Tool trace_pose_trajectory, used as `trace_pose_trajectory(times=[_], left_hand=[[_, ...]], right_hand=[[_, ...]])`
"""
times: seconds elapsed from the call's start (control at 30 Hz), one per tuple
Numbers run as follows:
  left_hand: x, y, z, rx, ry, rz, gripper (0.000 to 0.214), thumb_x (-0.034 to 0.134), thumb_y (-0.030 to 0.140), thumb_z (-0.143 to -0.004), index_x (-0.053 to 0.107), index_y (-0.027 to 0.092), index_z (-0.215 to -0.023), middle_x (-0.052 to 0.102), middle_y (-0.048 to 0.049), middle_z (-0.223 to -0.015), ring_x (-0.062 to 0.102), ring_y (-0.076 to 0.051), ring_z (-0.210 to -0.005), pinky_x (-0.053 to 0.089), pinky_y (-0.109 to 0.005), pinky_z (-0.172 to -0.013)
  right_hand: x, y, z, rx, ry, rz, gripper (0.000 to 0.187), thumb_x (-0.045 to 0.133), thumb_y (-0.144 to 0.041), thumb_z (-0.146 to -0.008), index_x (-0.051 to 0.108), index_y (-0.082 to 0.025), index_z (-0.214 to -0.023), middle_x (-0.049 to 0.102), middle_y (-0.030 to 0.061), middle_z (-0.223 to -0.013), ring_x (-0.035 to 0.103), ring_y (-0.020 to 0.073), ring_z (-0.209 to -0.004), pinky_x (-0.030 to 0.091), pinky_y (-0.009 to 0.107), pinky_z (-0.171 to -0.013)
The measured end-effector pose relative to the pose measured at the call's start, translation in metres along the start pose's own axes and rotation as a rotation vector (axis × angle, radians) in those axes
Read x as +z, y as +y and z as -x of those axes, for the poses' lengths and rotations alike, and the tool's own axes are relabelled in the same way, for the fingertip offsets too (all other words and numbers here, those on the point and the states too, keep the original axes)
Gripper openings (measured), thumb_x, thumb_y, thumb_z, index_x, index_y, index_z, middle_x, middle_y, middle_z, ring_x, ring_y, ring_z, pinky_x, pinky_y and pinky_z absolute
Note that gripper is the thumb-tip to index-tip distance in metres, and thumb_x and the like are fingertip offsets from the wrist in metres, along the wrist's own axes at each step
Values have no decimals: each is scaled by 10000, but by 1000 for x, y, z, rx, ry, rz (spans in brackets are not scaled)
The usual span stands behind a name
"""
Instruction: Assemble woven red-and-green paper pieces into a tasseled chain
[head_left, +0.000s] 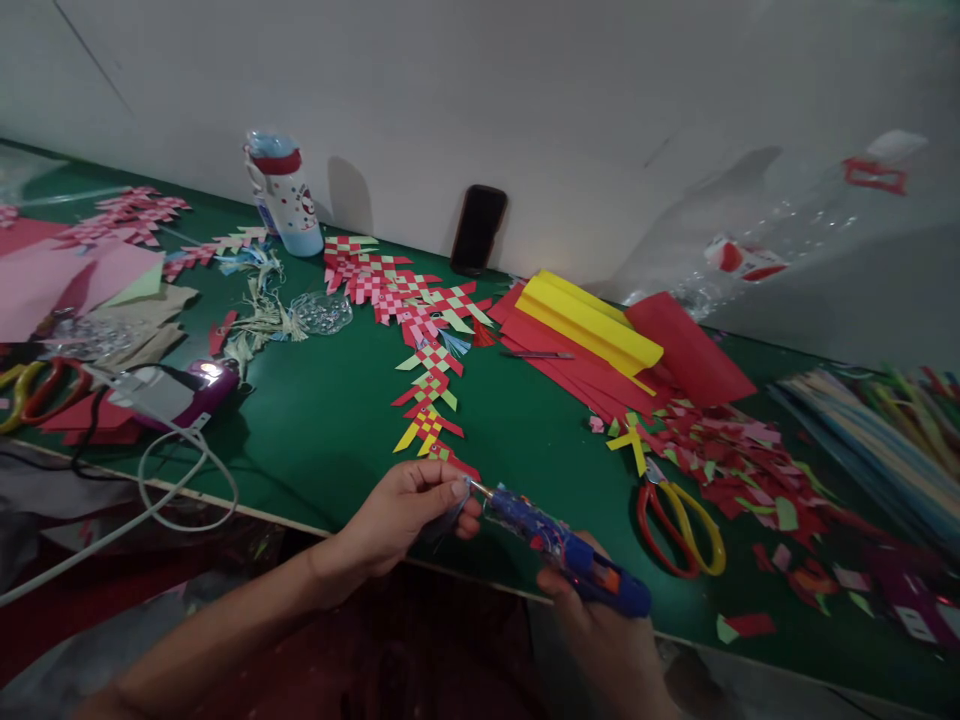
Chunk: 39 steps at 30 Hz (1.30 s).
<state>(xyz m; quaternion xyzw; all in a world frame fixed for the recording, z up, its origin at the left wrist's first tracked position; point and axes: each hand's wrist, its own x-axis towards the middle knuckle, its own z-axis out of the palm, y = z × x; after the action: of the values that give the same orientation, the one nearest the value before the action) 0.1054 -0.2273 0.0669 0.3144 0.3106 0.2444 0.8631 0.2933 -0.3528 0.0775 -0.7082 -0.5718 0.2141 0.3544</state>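
My right hand (581, 590) is wrapped round the handle of a blue hot glue gun (540, 530). Its metal nozzle points left and reaches the fingertips of my left hand (420, 500). The left thumb and fingers are pinched on a small bluish-grey tassel (448, 522), mostly hidden by the hand. Just beyond these fingers, a column of woven paper fish (429, 385) in red, pale green and yellow runs up the table. More red, pink and green woven fish (397, 285) lie in a cluster behind them.
Red-and-yellow scissors (679, 525) lie right, beside paper scraps (720, 455). Folded yellow paper (589, 320) rests on red sheets. A phone (480, 230) leans on the wall, left of a plastic bottle (787, 230). A drinking bottle (289, 205), tassels (262, 310) and a white cable (172, 510) are left.
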Motion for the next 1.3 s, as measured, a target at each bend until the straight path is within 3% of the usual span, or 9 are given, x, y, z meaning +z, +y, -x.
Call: trace_pose_trajectory(times=[0.6,0.7,0.8,0.87,0.97,1.03,1.13,1.2,1.3], left_hand=[[-2,-1,0,-3,23,10,325,785,388,-723,629,127,-838,689,-29,-734,648,-112,-613,509,-235,-644],[-5,-2,2,6,22,34,338,785,391,-725,610,136,-860,690,-29,-744,656,-117,-618,518,-242,-649],[-9,0,9,13,53,34,315,778,379,-738,588,145,-830,686,-28,-744,649,-119,-608,513,-244,-635],[-14,2,15,32,84,32,289,769,367,-752,592,150,-824,682,-28,-753,641,-121,-623,506,-249,-646],[-21,4,23,100,122,26,252,766,354,-757,631,151,-818,673,-36,-782,627,-132,-711,482,-256,-708],[-22,3,27,161,148,0,232,777,345,-745,665,149,-798,655,-33,-780,589,-123,-742,448,-240,-727],[-18,0,28,233,166,-48,210,807,335,-703,705,158,-749,615,-19,-796,521,-109,-752,403,-219,-719],[-12,-3,26,253,152,-71,196,816,339,-688,724,172,-736,595,-18,-828,507,-117,-786,394,-221,-737],[-6,-6,23,266,107,-108,159,795,339,-716,750,196,-768,573,-17,-852,508,-128,-834,395,-229,-790]], right_hand=[[2,4,5,109,69,-26,277,549,-496,-840,639,-239,-787,646,27,-656,587,192,-558,492,275,-517],[-5,16,3,169,191,94,311,534,-501,-850,643,-220,-924,678,66,-781,631,222,-686,503,295,-598],[-20,38,-8,236,333,331,512,533,-552,-818,595,-179,-1163,665,137,-1058,634,293,-917,501,364,-713],[-30,57,-15,257,324,489,603,483,-557,-831,539,-146,-1269,622,175,-1156,600,334,-1012,493,423,-764],[-39,74,-21,231,276,675,582,403,-482,-879,539,-88,-1285,614,212,-1143,563,366,-1066,458,513,-865],[-38,70,-22,191,348,732,531,406,-446,-894,582,-87,-1244,586,228,-1199,515,385,-1141,385,574,-958],[-19,36,-18,77,424,515,416,462,-442,-893,658,-155,-1122,607,182,-1188,527,338,-1148,350,558,-1018],[2,5,-16,52,265,117,336,506,-452,-877,686,-209,-1024,675,121,-1062,616,265,-1004,470,443,-925],[37,-32,-14,164,-104,-445,353,587,-439,-853,671,-237,-1130,699,95,-1102,646,232,-1003,515,368,-879]])
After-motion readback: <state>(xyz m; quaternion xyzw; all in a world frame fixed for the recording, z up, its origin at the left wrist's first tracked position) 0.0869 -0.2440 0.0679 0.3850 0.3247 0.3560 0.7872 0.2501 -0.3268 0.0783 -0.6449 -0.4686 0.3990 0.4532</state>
